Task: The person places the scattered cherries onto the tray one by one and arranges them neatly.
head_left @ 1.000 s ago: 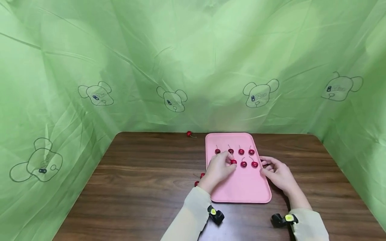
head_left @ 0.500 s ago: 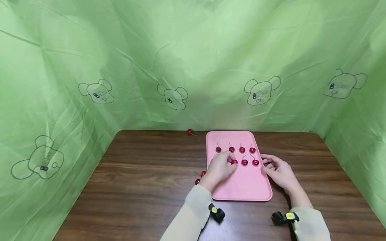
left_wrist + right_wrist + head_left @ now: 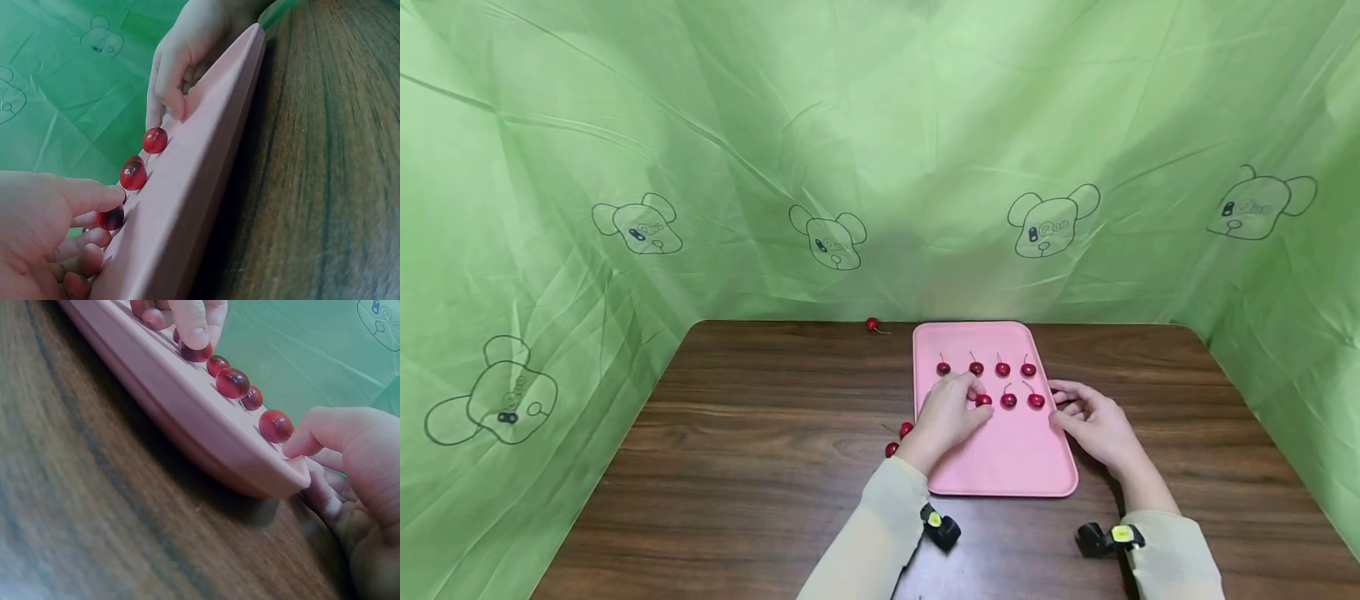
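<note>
My left hand point(image 3: 951, 412) reaches over the pink tray point(image 3: 1000, 462) and pinches a red cherry point(image 3: 110, 218) between thumb and fingers, low at the tray's surface. To its right in the same row sit two more cherries, a middle one point(image 3: 1008, 401) and an outer one point(image 3: 1036, 401). Behind them runs a row of several cherries with stems pointing away, among them a back-right cherry point(image 3: 1028, 369). At the tray's right side my right hand point(image 3: 1093, 425) grips the rim; in the right wrist view its thumb point(image 3: 303, 440) lies on top, other fingers below the edge.
On the wooden table point(image 3: 737, 467), two cherries lie left of the tray, partly behind the left forearm: an upper one point(image 3: 906, 429) and a lower one point(image 3: 891, 449). Another cherry point(image 3: 872, 324) lies at the far table edge. Green cloth point(image 3: 880, 150) encloses the back and sides.
The head view has tilted slightly, so the table and tray appear a little higher. Both hands keep their places, the left still pinching the cherry and the right still on the rim.
</note>
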Available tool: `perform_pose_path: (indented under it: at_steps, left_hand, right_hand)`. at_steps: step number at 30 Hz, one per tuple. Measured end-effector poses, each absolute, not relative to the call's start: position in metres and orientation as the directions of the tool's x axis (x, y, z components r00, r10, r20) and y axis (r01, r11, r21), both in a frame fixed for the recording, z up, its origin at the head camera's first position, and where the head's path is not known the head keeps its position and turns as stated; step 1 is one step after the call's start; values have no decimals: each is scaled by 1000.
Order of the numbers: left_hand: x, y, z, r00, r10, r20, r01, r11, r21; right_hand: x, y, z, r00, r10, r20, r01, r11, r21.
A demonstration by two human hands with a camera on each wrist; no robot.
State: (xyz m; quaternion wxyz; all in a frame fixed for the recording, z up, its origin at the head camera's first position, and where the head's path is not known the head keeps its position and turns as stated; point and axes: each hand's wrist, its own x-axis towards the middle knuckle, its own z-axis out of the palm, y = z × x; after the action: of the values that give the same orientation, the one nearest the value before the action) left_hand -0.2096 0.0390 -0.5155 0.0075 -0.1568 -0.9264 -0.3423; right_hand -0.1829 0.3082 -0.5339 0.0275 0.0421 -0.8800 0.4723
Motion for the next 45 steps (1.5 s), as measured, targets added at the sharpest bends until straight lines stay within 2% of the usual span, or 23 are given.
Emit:
perform_pose_path:
  at_steps: [45]
  left_hand:
    - [-208, 38, -510, -933, 339, 123, 345, 739, 580]
  right_hand:
    - [-183, 309, -533, -994, -60, 91, -109, 550, -828]
